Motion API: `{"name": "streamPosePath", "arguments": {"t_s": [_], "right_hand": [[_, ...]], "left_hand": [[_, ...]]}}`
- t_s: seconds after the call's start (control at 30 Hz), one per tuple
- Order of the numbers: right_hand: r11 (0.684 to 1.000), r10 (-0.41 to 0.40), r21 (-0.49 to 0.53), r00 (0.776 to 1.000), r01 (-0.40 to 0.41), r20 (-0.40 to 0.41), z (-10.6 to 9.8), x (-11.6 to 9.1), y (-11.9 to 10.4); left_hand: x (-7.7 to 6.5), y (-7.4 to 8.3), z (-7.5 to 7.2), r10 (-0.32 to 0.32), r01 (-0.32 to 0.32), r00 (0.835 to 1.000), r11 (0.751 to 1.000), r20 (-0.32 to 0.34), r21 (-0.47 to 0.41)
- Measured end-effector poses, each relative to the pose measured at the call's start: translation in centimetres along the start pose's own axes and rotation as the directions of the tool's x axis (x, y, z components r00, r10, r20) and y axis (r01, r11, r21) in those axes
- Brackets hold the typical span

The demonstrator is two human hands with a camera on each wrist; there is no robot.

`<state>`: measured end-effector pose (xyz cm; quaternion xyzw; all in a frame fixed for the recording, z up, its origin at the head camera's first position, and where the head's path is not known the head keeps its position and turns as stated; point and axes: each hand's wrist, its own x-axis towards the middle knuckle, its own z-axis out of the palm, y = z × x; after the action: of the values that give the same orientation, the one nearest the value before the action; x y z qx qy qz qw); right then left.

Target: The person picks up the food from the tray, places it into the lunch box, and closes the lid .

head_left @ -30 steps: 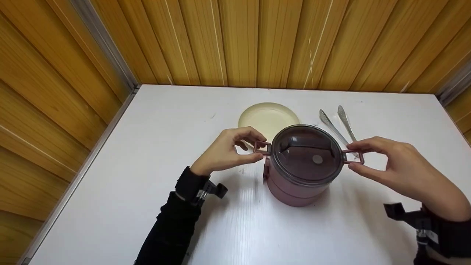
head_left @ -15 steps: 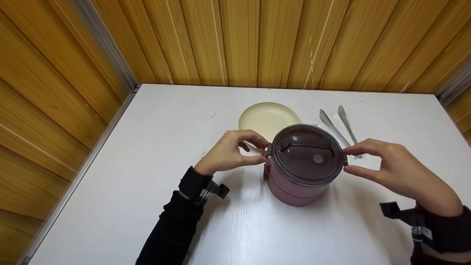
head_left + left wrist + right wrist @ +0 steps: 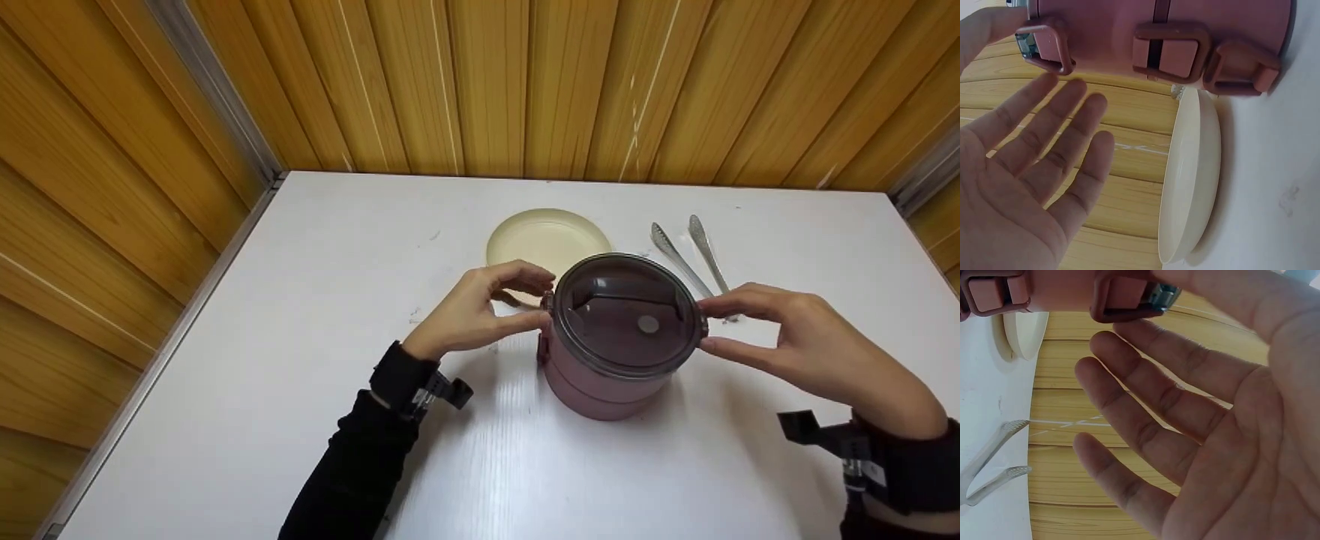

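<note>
A round pink lunch box with a dark see-through lid stands upright on the table. My left hand has its thumb and index finger at either side of the lid's left latch, pinching it, while the other fingers reach out fairly straight. On the opposite side, my right hand likewise pinches the right latch between thumb and index finger. Both latches lie down against the lunch box wall. Further latches of the lower tier show below in the left wrist view.
Behind the lunch box lies a cream plate, partly hidden by it and my left hand. Metal tongs lie at the back right, near my right fingers. Wood-patterned walls border the white table behind and at left.
The two lid latches stuck out sideways a second ago and are now folded down against the lunch box. Both hands have moved inward with them. The lunch box stays in place.
</note>
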<state>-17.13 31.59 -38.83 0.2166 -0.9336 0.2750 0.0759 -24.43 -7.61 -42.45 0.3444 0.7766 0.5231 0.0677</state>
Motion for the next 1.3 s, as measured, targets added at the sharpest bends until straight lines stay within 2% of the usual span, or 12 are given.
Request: {"name": "streamPosePath", "arguments": {"t_s": [0.07,0.2,0.33,0.47,0.57,0.67,0.83,1.0,1.1,1.3], "right_hand": [[1.0,0.011,0.028,1.0,-0.011,-0.016,-0.1,0.0,-0.1],[0.994,-0.003,0.112,0.994,0.015,-0.113,0.6,0.7,-0.7],[0.977,0.012,0.211,0.978,0.033,-0.207,2.3,1.8,-1.7],[0.951,0.082,0.31,0.971,-0.008,-0.225,4.3,2.6,-2.7],[0.919,0.134,0.392,0.97,-0.045,-0.204,5.5,3.0,-3.1],[0.873,0.177,0.483,0.967,-0.069,-0.181,6.3,3.3,-3.4],[0.764,0.236,0.639,0.959,-0.083,-0.157,7.1,3.3,-3.6],[0.663,0.261,0.745,0.955,-0.07,-0.143,7.6,3.4,-3.8],[0.638,0.276,0.768,0.949,-0.062,-0.153,7.9,3.5,-3.9],[0.639,0.298,0.767,0.936,-0.049,-0.188,8.2,3.5,-4.2]], "left_hand": [[0.1,0.1,0.3,0.015,-0.015,1.0,1.0,-0.019,0.006],[0.2,0.5,1.3,0.022,-0.022,0.997,1.0,-0.075,0.007],[0.5,0.9,2.9,-0.003,0.002,0.992,1.0,-0.128,-0.009],[0.7,1.1,4.5,-0.036,0.033,0.985,0.999,-0.171,-0.023],[0.9,1.2,5.5,-0.075,0.064,0.974,0.996,-0.213,-0.056],[1.1,1.4,6.4,-0.119,0.093,0.959,0.989,-0.256,-0.111],[1.5,1.8,7.4,-0.162,0.11,0.945,0.976,-0.285,-0.19],[1.8,1.9,8.0,-0.176,0.104,0.93,0.968,-0.323,-0.228],[1.8,1.9,8.2,-0.165,0.081,0.923,0.967,-0.348,-0.243],[1.8,1.8,8.7,-0.134,0.027,0.914,0.962,-0.383,-0.271]]}}
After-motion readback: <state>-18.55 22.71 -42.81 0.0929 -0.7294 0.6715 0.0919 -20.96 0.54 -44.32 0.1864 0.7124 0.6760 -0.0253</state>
